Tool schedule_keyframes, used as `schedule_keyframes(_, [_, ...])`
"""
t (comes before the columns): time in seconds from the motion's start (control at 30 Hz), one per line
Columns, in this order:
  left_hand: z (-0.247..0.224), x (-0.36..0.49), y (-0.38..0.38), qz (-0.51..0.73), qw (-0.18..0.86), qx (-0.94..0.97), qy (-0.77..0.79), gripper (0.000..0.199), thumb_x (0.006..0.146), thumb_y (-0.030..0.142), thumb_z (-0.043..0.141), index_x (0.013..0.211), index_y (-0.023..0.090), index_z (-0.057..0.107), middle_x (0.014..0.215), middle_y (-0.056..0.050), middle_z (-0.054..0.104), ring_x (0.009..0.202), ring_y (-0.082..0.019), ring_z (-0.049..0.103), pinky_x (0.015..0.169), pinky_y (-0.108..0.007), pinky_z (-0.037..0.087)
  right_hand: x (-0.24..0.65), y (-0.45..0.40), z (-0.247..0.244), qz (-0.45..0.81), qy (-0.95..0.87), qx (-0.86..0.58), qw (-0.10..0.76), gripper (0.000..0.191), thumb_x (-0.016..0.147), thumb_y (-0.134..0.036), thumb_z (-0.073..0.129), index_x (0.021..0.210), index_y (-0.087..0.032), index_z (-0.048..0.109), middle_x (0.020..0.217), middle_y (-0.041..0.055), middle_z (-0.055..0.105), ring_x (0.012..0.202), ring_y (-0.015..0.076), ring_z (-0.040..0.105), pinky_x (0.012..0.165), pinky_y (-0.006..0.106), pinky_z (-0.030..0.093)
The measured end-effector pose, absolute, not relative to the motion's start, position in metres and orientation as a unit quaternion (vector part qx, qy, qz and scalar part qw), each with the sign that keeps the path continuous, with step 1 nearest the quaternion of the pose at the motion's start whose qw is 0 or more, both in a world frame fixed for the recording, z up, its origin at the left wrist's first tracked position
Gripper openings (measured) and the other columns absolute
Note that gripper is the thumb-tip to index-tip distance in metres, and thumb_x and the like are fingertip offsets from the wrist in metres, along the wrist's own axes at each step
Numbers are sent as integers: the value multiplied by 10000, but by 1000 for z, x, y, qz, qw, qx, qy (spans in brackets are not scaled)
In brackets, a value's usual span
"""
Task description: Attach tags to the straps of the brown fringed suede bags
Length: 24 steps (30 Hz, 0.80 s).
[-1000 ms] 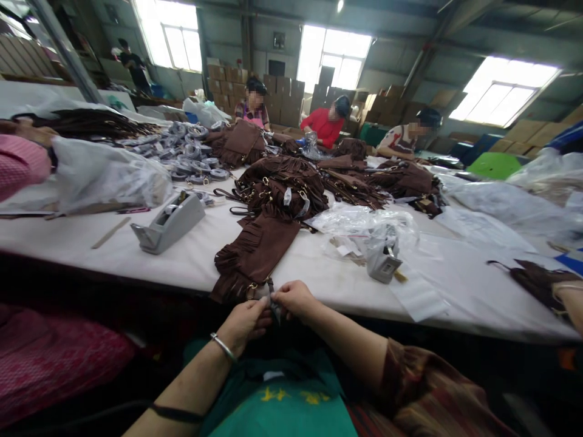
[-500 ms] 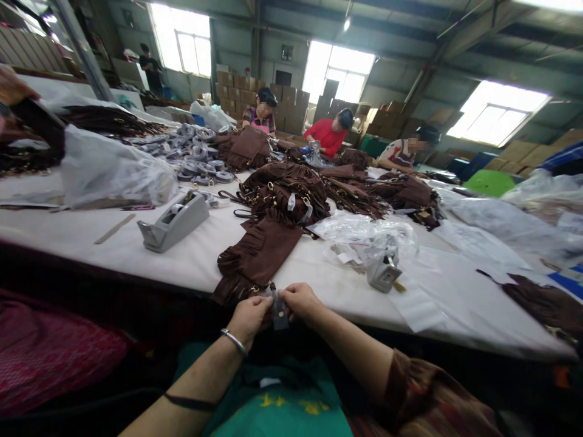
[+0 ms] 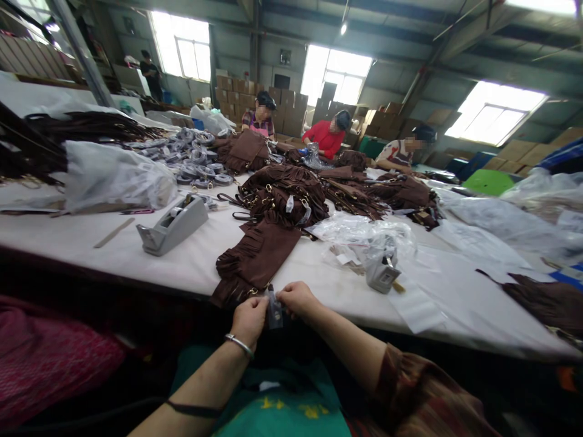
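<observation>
A brown fringed bag (image 3: pixel 268 252) lies flat at the table's front edge, its gold-coloured hardware towards me. At its near corner a small clear plastic sleeve (image 3: pixel 275 317) hangs over the edge, around or against a dark strap end. My left hand (image 3: pixel 249 317) pinches the sleeve's left side between thumb and fingers. On the other side my right hand (image 3: pixel 298 299) is closed, thumb and forefinger at the sleeve's upper right edge. Behind lies a heap of similar brown bags (image 3: pixel 286 194) with gold-coloured clips.
A grey tape dispenser (image 3: pixel 173 226) stands to the left, and a second dispenser (image 3: pixel 382 276) to the right near clear plastic bags (image 3: pixel 364 237). Wrapped grey coils (image 3: pixel 195 155) are piled further back. Several people work across the white table (image 3: pixel 319 273).
Both hands have shifted slightly left with the sleeve, which now looks clearer and paler. At far left, another person's hand and the dark piece it held have left their former place.
</observation>
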<state>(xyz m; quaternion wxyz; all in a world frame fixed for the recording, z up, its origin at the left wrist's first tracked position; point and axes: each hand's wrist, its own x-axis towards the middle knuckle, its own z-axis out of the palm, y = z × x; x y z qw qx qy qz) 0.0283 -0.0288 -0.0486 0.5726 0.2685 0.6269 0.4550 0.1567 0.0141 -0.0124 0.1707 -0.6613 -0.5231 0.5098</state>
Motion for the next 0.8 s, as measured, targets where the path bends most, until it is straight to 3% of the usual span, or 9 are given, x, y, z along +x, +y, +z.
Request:
schedule_keyframes(0.17, [-41,33,-27,469,606,207,608,150,706,283,683,692,151,614,539,-12,621,487,-151,610,508,-278,503,153,25,-15,484,-551,-664,145,157,743,-242,595,602,-177,615,315,-37,463,274,111,416,340,211,335])
schedule_keyframes(0.33, [-38,34,-19,478,592,204,616,180,701,266,684,614,161,566,505,7,589,457,-134,585,481,-254,475,153,32,-22,457,-571,-662,163,161,739,-234,596,600,-165,637,321,-32,469,306,110,448,372,204,358])
schedule_keyframes(0.5, [-31,36,-27,449,629,212,597,186,750,330,658,774,149,629,636,-44,670,544,-161,645,522,-275,504,155,28,-30,473,-570,-643,194,203,790,-272,564,639,-164,649,348,-41,479,315,95,437,380,194,339])
schedule_keyframes(0.63, [-28,39,-34,428,643,214,598,262,721,394,694,797,149,639,688,-57,691,579,-171,657,530,-286,510,157,23,-31,397,-629,-624,240,227,793,-278,563,646,-151,681,478,0,587,479,109,531,488,199,370])
schedule_keyframes(0.8, [-28,39,-35,436,637,214,599,223,718,354,701,774,147,641,652,-42,682,539,-155,639,515,-267,491,161,15,-28,348,-681,-578,285,256,808,-295,541,665,-153,698,622,16,657,621,124,570,571,202,381])
